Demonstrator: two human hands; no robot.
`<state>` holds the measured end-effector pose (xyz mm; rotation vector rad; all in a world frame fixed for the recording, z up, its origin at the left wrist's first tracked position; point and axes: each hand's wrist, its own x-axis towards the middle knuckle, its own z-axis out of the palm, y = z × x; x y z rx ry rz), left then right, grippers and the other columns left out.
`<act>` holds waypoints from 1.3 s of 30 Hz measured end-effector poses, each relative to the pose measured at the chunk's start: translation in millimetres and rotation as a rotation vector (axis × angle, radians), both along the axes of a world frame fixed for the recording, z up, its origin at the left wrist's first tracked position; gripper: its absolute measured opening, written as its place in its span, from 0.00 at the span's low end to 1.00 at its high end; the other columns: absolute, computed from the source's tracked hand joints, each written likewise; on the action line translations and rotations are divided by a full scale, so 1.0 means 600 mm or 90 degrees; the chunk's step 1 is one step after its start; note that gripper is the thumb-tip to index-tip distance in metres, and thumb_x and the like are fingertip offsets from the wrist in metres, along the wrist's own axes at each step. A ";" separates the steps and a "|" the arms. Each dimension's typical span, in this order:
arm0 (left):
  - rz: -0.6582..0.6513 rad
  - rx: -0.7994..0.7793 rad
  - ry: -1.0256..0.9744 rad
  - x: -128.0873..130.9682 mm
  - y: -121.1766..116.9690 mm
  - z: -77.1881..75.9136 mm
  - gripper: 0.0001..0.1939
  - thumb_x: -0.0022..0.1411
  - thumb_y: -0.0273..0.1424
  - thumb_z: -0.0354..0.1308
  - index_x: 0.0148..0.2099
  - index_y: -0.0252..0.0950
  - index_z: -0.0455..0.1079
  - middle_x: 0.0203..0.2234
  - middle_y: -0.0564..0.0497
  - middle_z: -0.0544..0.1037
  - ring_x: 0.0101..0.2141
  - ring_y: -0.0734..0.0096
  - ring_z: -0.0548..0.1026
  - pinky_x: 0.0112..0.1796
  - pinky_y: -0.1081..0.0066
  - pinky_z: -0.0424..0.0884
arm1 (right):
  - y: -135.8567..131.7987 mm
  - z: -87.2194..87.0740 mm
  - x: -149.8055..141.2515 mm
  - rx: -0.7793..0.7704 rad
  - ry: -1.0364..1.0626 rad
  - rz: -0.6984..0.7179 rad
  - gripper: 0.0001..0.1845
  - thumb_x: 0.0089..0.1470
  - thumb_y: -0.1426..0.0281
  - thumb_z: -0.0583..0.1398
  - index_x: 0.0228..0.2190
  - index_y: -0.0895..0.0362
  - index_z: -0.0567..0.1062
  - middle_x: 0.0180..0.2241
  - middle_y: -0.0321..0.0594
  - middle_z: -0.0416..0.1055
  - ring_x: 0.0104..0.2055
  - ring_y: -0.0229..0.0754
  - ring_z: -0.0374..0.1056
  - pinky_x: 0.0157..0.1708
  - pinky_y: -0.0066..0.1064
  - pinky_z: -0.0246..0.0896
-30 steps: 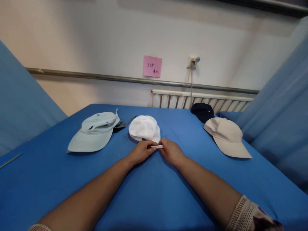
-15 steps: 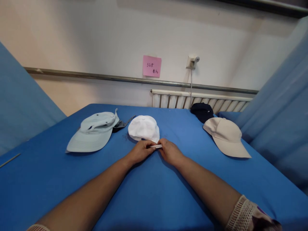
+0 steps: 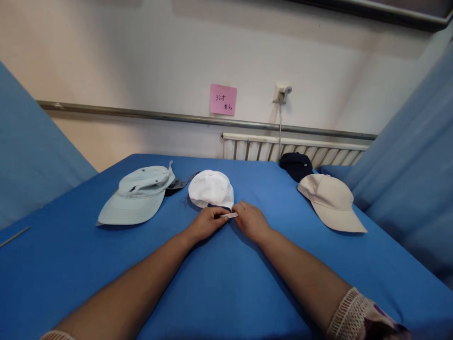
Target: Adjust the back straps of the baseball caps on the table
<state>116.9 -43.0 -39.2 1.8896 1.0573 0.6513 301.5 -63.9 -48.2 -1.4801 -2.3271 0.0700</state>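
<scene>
A white cap (image 3: 211, 188) lies on the blue-covered table, its back opening turned toward me. Across that opening runs its white back strap (image 3: 229, 215), pinched between my two hands at the near edge. My left hand (image 3: 208, 222) grips the strap's left part with thumb and fingers. On the right end, the fingers of my right hand (image 3: 250, 221) are closed, their tips partly hidden. A dark patch shows inside the cap just above my left fingers.
A light blue cap (image 3: 139, 193) with a dark strap lies to the left. To the right are a beige cap (image 3: 331, 200) and, behind it, a black cap (image 3: 296, 165). A thin stick (image 3: 14, 236) lies far left. Blue curtains (image 3: 406, 165) hang at both sides.
The view shifts slightly. My right fingers have moved a little at the strap's end, and more of the dark patch in the white cap shows.
</scene>
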 end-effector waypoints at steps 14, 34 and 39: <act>0.147 0.100 0.046 -0.001 -0.002 0.009 0.18 0.58 0.44 0.54 0.34 0.34 0.77 0.26 0.51 0.77 0.28 0.68 0.70 0.30 0.71 0.63 | 0.013 -0.015 0.014 0.015 0.105 -0.015 0.06 0.59 0.71 0.58 0.39 0.56 0.72 0.40 0.43 0.74 0.42 0.44 0.68 0.44 0.35 0.56; 0.080 0.077 0.043 -0.001 0.003 -0.005 0.18 0.59 0.43 0.54 0.32 0.33 0.75 0.24 0.52 0.75 0.27 0.70 0.68 0.29 0.73 0.61 | 0.007 -0.014 0.009 0.017 0.077 0.019 0.05 0.60 0.71 0.58 0.39 0.56 0.72 0.39 0.41 0.74 0.41 0.42 0.69 0.42 0.32 0.57; 0.068 0.095 0.046 -0.002 0.005 -0.010 0.17 0.60 0.42 0.54 0.33 0.34 0.76 0.25 0.52 0.76 0.28 0.70 0.69 0.30 0.73 0.62 | 0.006 -0.011 0.005 0.003 0.069 0.020 0.06 0.61 0.71 0.57 0.40 0.56 0.72 0.39 0.42 0.74 0.40 0.43 0.69 0.41 0.32 0.57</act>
